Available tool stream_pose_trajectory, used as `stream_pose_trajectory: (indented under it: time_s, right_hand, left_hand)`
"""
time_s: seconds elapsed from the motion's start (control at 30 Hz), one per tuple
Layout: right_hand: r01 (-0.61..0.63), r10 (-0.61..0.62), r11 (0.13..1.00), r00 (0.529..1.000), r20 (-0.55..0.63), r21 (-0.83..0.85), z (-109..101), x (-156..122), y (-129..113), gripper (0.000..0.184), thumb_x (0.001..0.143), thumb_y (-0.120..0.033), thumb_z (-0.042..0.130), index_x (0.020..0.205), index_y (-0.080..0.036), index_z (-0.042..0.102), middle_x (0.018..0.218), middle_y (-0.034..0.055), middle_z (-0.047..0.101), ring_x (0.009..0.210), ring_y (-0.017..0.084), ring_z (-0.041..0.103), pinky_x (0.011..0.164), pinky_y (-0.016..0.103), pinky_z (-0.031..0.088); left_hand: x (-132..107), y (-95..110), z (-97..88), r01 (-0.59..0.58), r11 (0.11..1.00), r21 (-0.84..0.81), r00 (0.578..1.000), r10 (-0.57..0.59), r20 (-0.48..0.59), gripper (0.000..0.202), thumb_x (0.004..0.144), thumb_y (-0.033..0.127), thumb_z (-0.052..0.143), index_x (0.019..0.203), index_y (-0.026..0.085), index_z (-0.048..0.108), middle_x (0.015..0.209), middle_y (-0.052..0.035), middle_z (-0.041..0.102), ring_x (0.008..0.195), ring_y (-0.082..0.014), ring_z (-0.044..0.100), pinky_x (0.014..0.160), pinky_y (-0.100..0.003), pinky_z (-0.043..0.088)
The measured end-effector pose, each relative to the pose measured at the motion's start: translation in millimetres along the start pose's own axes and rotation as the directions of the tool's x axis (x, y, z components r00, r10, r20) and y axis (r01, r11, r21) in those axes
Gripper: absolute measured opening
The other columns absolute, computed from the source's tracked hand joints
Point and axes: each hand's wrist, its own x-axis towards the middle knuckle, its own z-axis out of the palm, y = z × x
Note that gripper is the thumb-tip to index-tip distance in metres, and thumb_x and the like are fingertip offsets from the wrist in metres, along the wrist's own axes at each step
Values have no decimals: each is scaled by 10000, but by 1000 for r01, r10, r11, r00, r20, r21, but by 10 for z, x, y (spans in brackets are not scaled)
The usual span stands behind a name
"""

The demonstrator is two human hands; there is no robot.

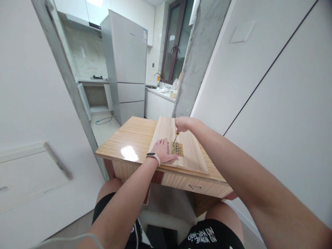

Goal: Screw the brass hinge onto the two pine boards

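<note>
Two pale wooden boards [191, 147] lie side by side on the desk, with a brass hinge [177, 149] spanning the seam between them. My right hand [183, 123] is closed around the handle of a screwdriver [175, 138]. Its shaft slants down so that the tip meets the left leaf of the hinge. Flat on the left board, fingers spread, my left hand [163, 152] rests beside the hinge, its thumb reaching along the near side of it. A small screw or pin seems to stand near my left fingertips, too small to be sure.
The wooden desk [124, 138] has a drawer with a handle [195, 187] at its front. A white wall [272, 86] runs close on the right. Behind stand a grey fridge [131, 52] and a kitchen counter [159, 102] with a sink. A pale cable [75, 238] crosses the lower left.
</note>
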Motion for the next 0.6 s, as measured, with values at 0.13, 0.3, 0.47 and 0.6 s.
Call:
stream_pose_trajectory:
  time_s: [0.13,0.3,0.47,0.6]
  right_hand:
    - [-6,6,1000,1000,-3,25,20,-71,8,310,822,-225,775,1129,-186,784,1120,110,773,988,228,717,773,264,482]
    - [47,-45,998,998,-49,50,72,-105,-30,337,872,-313,737,1181,-182,755,1158,131,756,1037,238,704,805,276,495]
    - [-136,135,990,991,15,31,96,-46,-54,605,969,-595,556,1252,-91,735,1299,241,682,1170,338,675,919,383,534]
    - [-137,137,991,988,75,-7,58,24,-84,503,934,-479,666,1234,-82,745,1325,229,674,1215,327,658,982,367,522]
  left_hand:
    - [7,5,9,3,1000,-2,1000,-3,5,1306,687,993,405,1616,94,217,1628,-215,368,1507,-393,314,1216,-467,242]
    - [10,11,12,7,1000,-3,1000,-6,13,1301,695,978,429,1627,103,185,1633,-208,362,1520,-404,289,1214,-488,239]
    - [8,16,20,8,1000,-5,1000,-8,4,1298,700,974,435,1622,91,195,1628,-213,366,1518,-401,295,1218,-485,239]
    - [11,21,25,7,1000,-2,1000,-7,4,1288,702,975,431,1616,94,212,1635,-215,355,1517,-400,301,1225,-476,232]
